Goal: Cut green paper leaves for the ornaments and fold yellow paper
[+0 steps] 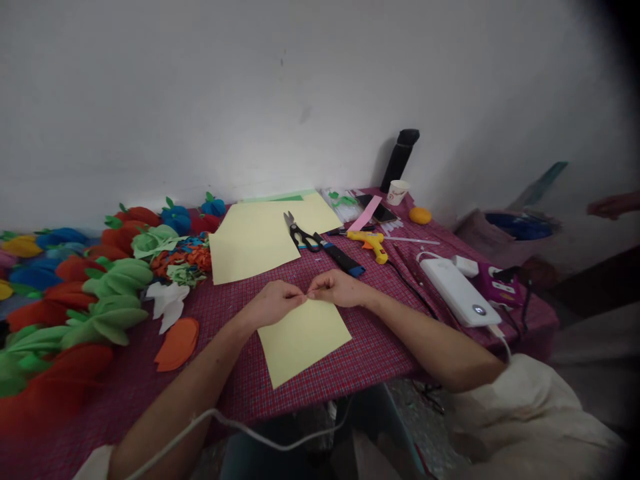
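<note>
A pale yellow sheet of paper (305,340) lies near the front edge of the table, in front of me. At its far edge, my left hand (280,300) pinches the paper with thumb and finger. My right hand (335,288) pinches the same edge, its fingertips touching those of the left. Just beyond the hands are black scissors (303,235) with the blades apart, resting on larger yellow sheets (250,247). A black and blue cutter-like tool (343,258) lies beside the scissors, and a yellow glue gun (370,243) is to the right.
Colourful paper pumpkin-like shapes (117,277) crowd the left side, with paper scraps (187,260) and orange cut pieces (179,343) nearby. On the right are a white power bank (457,290), a purple power strip (500,287) and a paper cup (397,192). Another person's hand (613,205) shows far right.
</note>
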Demonstrator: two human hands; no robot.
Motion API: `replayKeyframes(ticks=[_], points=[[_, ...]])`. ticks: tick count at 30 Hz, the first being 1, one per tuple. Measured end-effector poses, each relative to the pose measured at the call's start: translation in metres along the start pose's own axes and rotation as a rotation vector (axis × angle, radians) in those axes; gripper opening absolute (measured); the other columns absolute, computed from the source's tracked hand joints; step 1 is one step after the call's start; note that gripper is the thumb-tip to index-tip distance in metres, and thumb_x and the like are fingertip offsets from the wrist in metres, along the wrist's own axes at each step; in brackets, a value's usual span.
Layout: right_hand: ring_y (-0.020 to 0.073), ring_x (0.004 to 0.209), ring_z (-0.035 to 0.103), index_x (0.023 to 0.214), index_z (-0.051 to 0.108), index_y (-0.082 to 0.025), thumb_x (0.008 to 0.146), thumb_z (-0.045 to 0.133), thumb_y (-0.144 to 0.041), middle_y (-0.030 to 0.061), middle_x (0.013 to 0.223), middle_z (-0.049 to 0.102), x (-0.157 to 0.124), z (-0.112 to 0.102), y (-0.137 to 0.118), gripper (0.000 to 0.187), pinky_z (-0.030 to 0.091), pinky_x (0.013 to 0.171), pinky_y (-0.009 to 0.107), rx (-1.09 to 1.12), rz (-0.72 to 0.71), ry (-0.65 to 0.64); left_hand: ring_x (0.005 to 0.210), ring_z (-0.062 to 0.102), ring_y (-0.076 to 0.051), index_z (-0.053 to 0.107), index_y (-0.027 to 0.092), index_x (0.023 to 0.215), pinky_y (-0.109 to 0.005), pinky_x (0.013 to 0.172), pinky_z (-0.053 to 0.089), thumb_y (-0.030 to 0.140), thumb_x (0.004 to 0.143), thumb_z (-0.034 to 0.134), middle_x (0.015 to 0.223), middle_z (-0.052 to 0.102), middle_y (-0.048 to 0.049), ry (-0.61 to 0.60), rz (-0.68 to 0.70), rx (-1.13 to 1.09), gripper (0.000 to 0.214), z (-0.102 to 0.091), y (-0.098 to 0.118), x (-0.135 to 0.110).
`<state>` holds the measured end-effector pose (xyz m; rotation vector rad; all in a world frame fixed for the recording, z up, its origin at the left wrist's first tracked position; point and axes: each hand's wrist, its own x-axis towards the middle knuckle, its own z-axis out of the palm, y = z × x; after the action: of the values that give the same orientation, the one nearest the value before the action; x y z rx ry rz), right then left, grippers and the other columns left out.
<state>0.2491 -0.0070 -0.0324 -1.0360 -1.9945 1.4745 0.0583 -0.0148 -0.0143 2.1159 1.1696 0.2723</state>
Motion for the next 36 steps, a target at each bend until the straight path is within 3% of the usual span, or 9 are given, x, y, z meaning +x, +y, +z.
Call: replayKeyframes(ticks=[8, 15, 18, 21, 24, 28, 30, 32, 36], points=[[0.0087, 0.050, 0.047, 0.067, 0.061, -0.013, 0.072, 0.058, -0.039, -0.0016, 0.057, 0.057, -0.005, -0.027, -0.003, 0.026, 0.036, 0.050, 0.022, 0.027, 0.079, 0.128, 0.053, 0.044, -0.011, 0.063, 0.015, 0.064, -0.021, 0.049, 0.029, 0.040, 0.074, 0.048, 0.056, 0.053, 0.0016, 0.027, -0.060, -0.165, 0.031, -0.022, -0.019, -0.002], [0.0098, 0.052, 0.049, 0.071, 0.062, -0.014, 0.069, 0.062, -0.041, 0.0007, 0.061, 0.060, -0.006, -0.043, -0.001, 0.027, 0.038, 0.053, 0.024, 0.179, 0.087, 0.301, 0.063, 0.056, -0.015, 0.065, 0.014, 0.074, -0.026, 0.060, 0.041, 0.044, 0.067, 0.060, 0.067, 0.065, -0.0017, 0.301, -0.185, -0.587, 0.031, -0.030, -0.019, 0.000], [0.0098, 0.052, 0.049, 0.074, 0.061, -0.016, 0.071, 0.061, -0.042, 0.0002, 0.063, 0.060, -0.002, -0.045, 0.003, 0.026, 0.038, 0.052, 0.024, 0.246, 0.048, 0.442, 0.069, 0.060, -0.018, 0.066, 0.013, 0.082, -0.030, 0.065, 0.045, 0.042, 0.066, 0.064, 0.071, 0.068, -0.0047, 0.238, -0.224, -0.825, 0.033, -0.025, -0.013, -0.001], [0.0108, 0.054, 0.051, 0.076, 0.061, -0.017, 0.071, 0.061, -0.041, 0.0015, 0.067, 0.062, 0.000, -0.047, 0.003, 0.024, 0.040, 0.053, 0.026, 0.290, 0.039, 0.519, 0.067, 0.061, -0.019, 0.067, 0.013, 0.082, -0.032, 0.065, 0.046, 0.036, 0.063, 0.069, 0.070, 0.069, -0.0057, 0.234, -0.269, -0.887, 0.030, -0.024, -0.013, -0.001], [0.0111, 0.056, 0.054, 0.075, 0.064, -0.016, 0.069, 0.064, -0.039, 0.0039, 0.070, 0.065, -0.003, -0.049, -0.001, 0.024, 0.042, 0.053, 0.025, 0.261, 0.066, 0.453, 0.063, 0.061, -0.017, 0.068, 0.013, 0.079, -0.031, 0.064, 0.046, 0.033, 0.062, 0.069, 0.073, 0.069, -0.0058, 0.224, -0.265, -0.859, 0.026, -0.024, -0.015, -0.002], [0.0112, 0.053, 0.057, 0.077, 0.066, -0.014, 0.068, 0.066, -0.044, 0.0048, 0.068, 0.066, -0.012, -0.045, -0.008, 0.031, 0.042, 0.046, 0.022, 0.183, 0.160, 0.166, 0.068, 0.061, -0.017, 0.068, 0.013, 0.077, -0.031, 0.068, 0.045, 0.032, 0.064, 0.068, 0.078, 0.069, -0.0064, 0.052, -0.199, -0.793, 0.023, -0.019, -0.010, -0.003], [0.0122, 0.054, 0.059, 0.078, 0.066, -0.014, 0.068, 0.065, -0.046, 0.0051, 0.069, 0.067, -0.015, -0.042, -0.010, 0.033, 0.043, 0.046, 0.022, 0.185, 0.186, 0.084, 0.071, 0.060, -0.017, 0.068, 0.014, 0.080, -0.031, 0.069, 0.045, 0.034, 0.066, 0.066, 0.081, 0.069, -0.0066, 0.037, -0.158, -0.793, 0.025, -0.016, -0.005, -0.004], [0.0134, 0.056, 0.060, 0.078, 0.066, -0.015, 0.068, 0.065, -0.045, 0.0060, 0.072, 0.068, -0.015, -0.040, -0.012, 0.033, 0.046, 0.048, 0.024, 0.242, 0.192, 0.127, 0.070, 0.059, -0.016, 0.067, 0.014, 0.085, -0.030, 0.068, 0.044, 0.036, 0.067, 0.065, 0.079, 0.068, -0.0061, 0.082, -0.118, -0.822, 0.027, -0.015, -0.002, -0.004], [0.0136, 0.057, 0.060, 0.077, 0.064, -0.015, 0.067, 0.067, -0.041, 0.0063, 0.073, 0.068, -0.011, -0.040, -0.012, 0.028, 0.049, 0.052, 0.027, 0.397, 0.161, 0.369, 0.069, 0.057, -0.014, 0.065, 0.016, 0.092, -0.029, 0.068, 0.044, 0.035, 0.069, 0.064, 0.078, 0.066, -0.0048, 0.153, -0.020, -0.830, 0.029, -0.017, -0.002, -0.005]])
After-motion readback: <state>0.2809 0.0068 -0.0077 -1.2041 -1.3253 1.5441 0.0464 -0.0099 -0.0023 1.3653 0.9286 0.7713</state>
